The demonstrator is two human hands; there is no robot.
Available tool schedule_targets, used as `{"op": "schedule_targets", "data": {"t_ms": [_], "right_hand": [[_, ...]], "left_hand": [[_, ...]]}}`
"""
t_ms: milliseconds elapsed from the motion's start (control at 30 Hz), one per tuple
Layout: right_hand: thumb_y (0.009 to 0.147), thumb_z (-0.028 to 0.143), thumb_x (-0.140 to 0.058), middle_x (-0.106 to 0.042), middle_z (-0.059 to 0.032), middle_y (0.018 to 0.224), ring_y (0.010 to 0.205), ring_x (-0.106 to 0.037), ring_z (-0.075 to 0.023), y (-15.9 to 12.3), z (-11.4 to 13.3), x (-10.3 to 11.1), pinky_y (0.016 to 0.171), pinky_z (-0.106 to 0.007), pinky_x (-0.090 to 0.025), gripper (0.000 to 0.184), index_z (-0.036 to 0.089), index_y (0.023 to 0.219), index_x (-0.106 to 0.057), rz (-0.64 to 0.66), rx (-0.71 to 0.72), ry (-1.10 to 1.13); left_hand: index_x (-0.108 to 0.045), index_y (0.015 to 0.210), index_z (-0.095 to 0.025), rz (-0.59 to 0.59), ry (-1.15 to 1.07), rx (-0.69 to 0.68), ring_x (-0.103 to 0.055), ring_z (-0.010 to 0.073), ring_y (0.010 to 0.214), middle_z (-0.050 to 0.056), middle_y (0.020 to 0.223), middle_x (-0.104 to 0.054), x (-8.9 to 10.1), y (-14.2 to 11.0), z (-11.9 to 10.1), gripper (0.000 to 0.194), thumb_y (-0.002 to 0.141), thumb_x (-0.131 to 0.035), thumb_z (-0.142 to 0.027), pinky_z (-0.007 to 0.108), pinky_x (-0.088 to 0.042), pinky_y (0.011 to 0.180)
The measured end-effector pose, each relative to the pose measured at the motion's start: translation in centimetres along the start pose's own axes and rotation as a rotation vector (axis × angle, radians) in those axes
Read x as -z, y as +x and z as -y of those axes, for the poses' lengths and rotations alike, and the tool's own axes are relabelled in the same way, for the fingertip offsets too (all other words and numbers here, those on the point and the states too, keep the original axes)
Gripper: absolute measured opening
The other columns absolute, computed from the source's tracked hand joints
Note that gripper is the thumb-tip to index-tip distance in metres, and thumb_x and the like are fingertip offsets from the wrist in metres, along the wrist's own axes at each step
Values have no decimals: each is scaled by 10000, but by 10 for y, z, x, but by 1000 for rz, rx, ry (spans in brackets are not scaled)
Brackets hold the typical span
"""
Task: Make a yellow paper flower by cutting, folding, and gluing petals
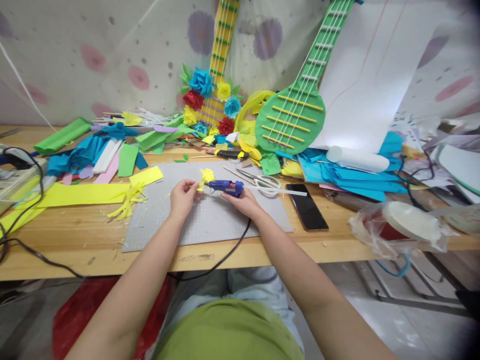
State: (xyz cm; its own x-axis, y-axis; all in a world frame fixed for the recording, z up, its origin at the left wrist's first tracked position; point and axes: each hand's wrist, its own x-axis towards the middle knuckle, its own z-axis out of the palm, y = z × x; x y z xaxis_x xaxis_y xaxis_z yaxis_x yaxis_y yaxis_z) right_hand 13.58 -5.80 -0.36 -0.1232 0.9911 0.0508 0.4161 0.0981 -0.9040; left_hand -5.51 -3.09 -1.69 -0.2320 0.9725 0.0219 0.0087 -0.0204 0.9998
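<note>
My right hand (243,201) is closed around a blue hot glue gun (227,187), whose nozzle points left. A long whitish glue stick (279,190) sticks out of its back end. Left of the nozzle, my left hand (183,198) pinches a small piece of yellow crepe paper (200,186). A crumpled yellow paper flower (207,175) sits just beyond the nozzle. Both hands are over a grey cutting mat (150,230). Scissors (262,182) with pale handles lie on the mat behind my right hand.
A black phone (307,207) lies right of the mat, near bagged tape (403,222). Yellow crepe strips (82,195) and a fringed scrap lie left. Paper-covered green (290,120) and yellow (224,45) instruments lean at the back. A black cord (225,257) hangs over the front edge.
</note>
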Motion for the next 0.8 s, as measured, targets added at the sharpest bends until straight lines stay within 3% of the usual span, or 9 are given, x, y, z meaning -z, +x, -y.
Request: {"op": "schedule_targets", "data": {"t_ms": [633,800], "right_hand": [[688,483,-595,-577,13,565,587,-536,-126,1,-1,-1,600,-231,-429,402,190,954,-670,-27,3,18],[668,520,-601,-567,14,533,557,-530,-132,3,-3,-2,571,-237,-424,427,183,920,-671,-58,-34,21]], "left_hand": [[-532,753,-141,32,-3,14,-631,151,550,21,667,-614,0,-3,-5,242,624,-640,-314,210,-474,408],[-494,840,-170,69,-18,-27,-629,145,534,-8,658,-601,0,-4,-5,282,632,-619,-314,206,-471,405]]}}
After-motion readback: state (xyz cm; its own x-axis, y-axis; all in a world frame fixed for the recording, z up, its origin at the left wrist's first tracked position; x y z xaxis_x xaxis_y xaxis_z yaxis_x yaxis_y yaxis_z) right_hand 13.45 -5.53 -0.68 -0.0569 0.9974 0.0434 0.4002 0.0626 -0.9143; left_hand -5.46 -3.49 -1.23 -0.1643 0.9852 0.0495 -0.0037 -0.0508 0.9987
